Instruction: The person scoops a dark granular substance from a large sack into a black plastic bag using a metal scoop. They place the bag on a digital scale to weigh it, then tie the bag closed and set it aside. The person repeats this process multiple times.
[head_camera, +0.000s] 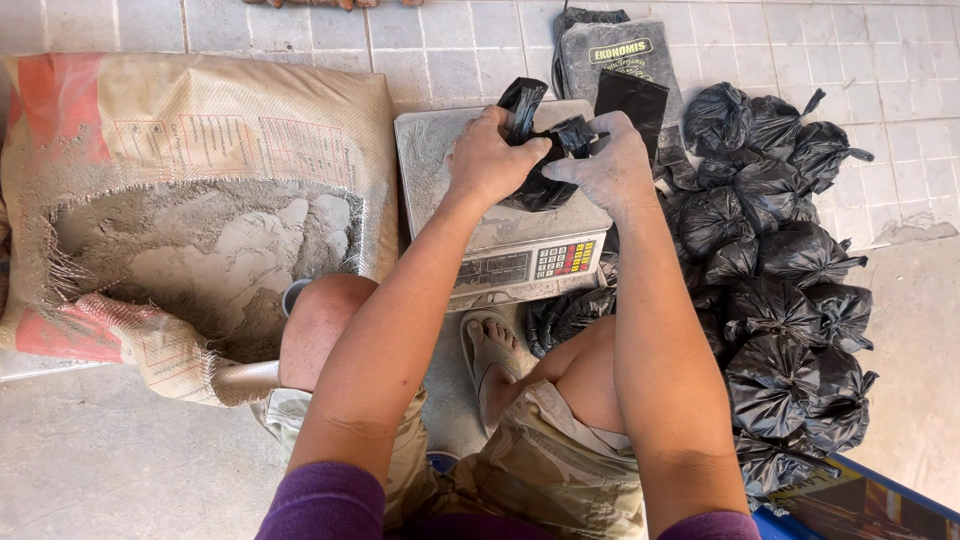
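Nearest the camera, two bent knees and a sandalled foot (492, 350) are seen, with both forearms stretched forward over them. Beyond the foot, a dusty digital scale (500, 235) is set on the tiled floor, and a small black plastic bag (540, 185) is held on its platform. The neck of the bag is pinched by the left hand (487, 155), fingers closed around the twisted plastic, while the right hand (610, 165) is closed on the other end of the neck. The knotting of a filled bag appears to be the step in hand; for the knot to be finished, the ends would need to be pulled tight without the plastic being torn. To the left, an opened sack (190, 200) of grey powder is lying slit along its side, and a scoop handle (245, 378) is visible beside it. To the right, a heap of tied black bags (780, 270) is piled, with a pack of unused bags (620, 55) farther off.
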